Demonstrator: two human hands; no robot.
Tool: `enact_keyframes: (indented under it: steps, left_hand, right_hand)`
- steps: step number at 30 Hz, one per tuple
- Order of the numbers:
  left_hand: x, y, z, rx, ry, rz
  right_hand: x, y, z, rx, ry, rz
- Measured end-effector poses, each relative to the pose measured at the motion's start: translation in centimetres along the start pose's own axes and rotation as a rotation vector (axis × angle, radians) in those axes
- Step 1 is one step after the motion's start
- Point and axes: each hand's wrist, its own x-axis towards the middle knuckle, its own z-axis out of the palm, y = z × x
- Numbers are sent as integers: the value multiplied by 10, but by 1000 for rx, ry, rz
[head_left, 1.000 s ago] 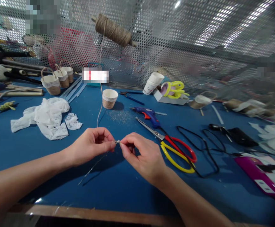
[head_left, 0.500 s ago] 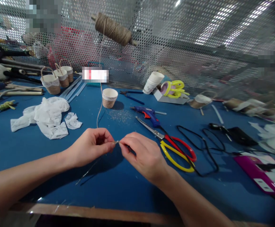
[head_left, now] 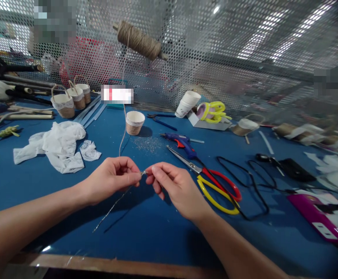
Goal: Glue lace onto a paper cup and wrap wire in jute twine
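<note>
White box (head_left: 209, 125) holds yellow loops (head_left: 217, 105), while left hand (head_left: 115, 178) and right hand (head_left: 176, 186) pinch a silvery strand (head_left: 143, 173).

The right hand (head_left: 178, 188) is now rolled thumb-up beside the silvery strand (head_left: 143, 173), other fingers showing below
</note>
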Motion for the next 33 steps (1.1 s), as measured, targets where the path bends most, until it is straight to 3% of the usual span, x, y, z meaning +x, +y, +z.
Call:
enact_keyframes:
  steps: [5, 15, 33]
  left_hand:
    - [1, 1, 0, 53, 16, 57]
    - [0, -5, 1, 196, 79, 127]
    - [-1, -3, 2, 197, 87, 157]
  right_hand:
    - [0, 4, 3, 165, 6, 45]
    - [-2, 2, 4, 171, 44, 54]
    - [-1, 0, 4, 314, 31, 82]
